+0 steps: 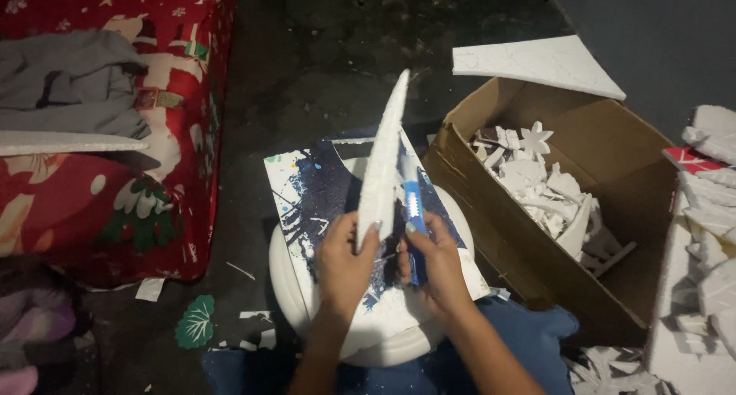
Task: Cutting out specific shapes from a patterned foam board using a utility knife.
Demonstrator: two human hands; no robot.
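Note:
My left hand (343,265) grips the lower end of a long white foam piece (383,161), held on edge and pointing away from me. My right hand (437,261) holds a blue utility knife (414,211), its blade pressed against the right side of the foam. Both hands hover over a paint-splattered board (314,192) that lies on a round white stool (287,280).
An open cardboard box (613,165) with several white foam cut-outs stands to the right, a foam sheet (537,62) on its far flap. More foam scraps (709,211) pile at the far right. A red patterned covered surface (153,134) with grey cloth is at left. A green leaf cut-out (196,322) lies on the floor.

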